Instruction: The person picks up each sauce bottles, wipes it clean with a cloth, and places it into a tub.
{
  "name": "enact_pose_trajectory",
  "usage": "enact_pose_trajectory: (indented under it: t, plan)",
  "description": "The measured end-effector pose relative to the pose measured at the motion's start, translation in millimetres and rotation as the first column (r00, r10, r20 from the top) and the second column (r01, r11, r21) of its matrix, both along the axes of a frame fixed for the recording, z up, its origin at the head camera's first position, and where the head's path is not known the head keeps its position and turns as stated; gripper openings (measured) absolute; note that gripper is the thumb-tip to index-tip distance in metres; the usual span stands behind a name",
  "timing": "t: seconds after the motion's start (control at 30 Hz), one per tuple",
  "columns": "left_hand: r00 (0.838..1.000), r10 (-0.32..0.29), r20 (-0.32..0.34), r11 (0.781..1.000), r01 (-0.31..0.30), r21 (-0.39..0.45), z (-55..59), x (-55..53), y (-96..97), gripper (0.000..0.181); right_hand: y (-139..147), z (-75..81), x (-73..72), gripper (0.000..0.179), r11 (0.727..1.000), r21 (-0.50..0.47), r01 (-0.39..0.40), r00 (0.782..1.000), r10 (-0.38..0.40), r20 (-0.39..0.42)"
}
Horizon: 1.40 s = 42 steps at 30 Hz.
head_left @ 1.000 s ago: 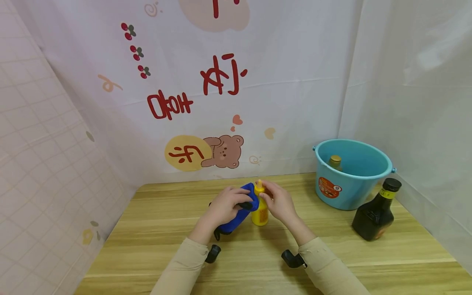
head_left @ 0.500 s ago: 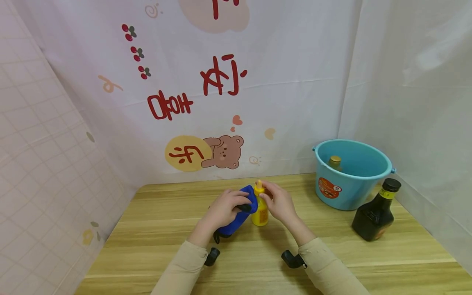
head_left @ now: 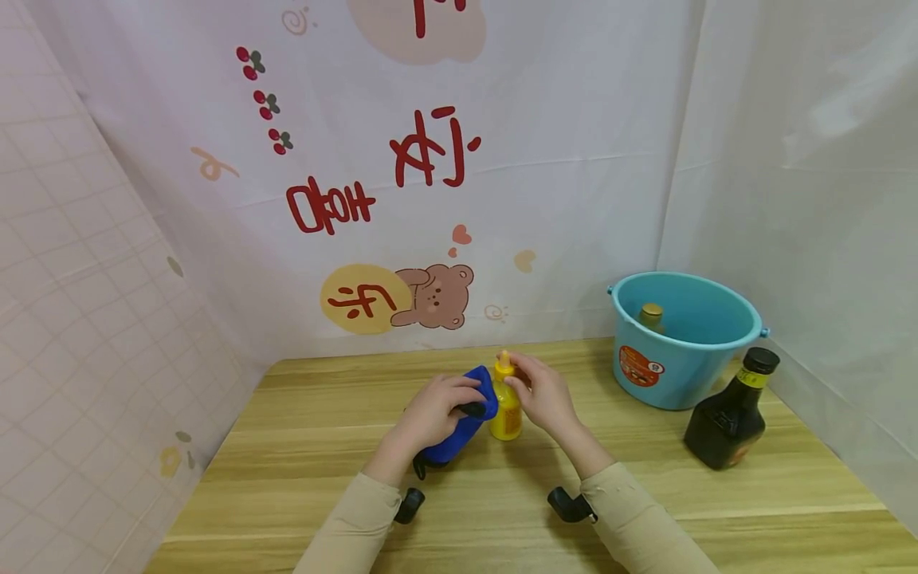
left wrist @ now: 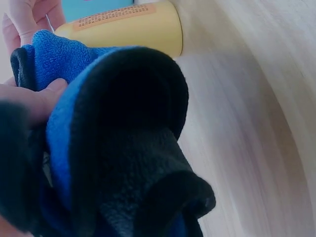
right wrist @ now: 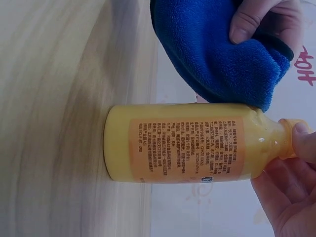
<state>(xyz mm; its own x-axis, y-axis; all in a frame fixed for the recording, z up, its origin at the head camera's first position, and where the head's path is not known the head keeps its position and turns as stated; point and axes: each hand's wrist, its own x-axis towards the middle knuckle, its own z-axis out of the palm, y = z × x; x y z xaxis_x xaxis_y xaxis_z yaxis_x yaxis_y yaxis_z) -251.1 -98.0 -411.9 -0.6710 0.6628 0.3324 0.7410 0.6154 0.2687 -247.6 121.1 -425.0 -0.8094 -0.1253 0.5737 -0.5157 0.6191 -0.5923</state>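
A yellow squeeze bottle (head_left: 507, 416) with a pointed nozzle stands upright on the table, its printed orange label (right wrist: 187, 148) showing in the right wrist view. My right hand (head_left: 548, 395) holds it by the neck, thumb at the collar below the nozzle. In my left hand (head_left: 437, 408) is a blue terry cloth (head_left: 459, 438) with black edging, pinched between thumb and fingers. The cloth (right wrist: 217, 54) lies against the bottle's side near the shoulder. Its lower part hangs folded, the dark underside facing the left wrist camera.
To the right stands a light blue bucket (head_left: 674, 363) with a gold-capped bottle (head_left: 651, 316) inside. A dark sauce bottle (head_left: 727, 422) with a black cap and yellow neck band is in front of it. A printed white curtain (head_left: 559, 159) closes off the back.
My left hand and the cloth have slid slightly down and to the left along the bottle's side. The right hand and the bottle have stayed in place.
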Motion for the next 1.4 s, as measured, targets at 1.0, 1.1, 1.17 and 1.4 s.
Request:
enact_pose_trajectory:
  t: [1.0,1.1,1.17,1.4]
  plan:
    - [1.0,-0.004,-0.022,0.974,-0.001,-0.226,-32.1,-0.8,7.0,0.035,0.3,5.5,-1.3,0.035,0.999,0.016,-0.04,0.999,0.04,0.031]
    - [1.0,0.002,-0.018,0.971,-0.007,-0.24,-32.0,-0.6,6.7,0.035,3.0,7.3,-4.4,0.035,0.997,0.021,-0.072,0.995,0.07,0.076]
    - [1.0,0.011,-0.01,0.969,-0.014,-0.248,-31.9,-0.3,5.8,0.036,5.4,9.0,-6.5,0.035,0.994,0.026,-0.103,0.99,0.099,0.1]
    - [1.0,0.017,-0.011,0.96,-0.02,-0.28,-25.7,4.3,0.7,0.036,15.1,16.8,-12.2,0.034,0.977,0.026,-0.211,0.966,0.204,0.159]
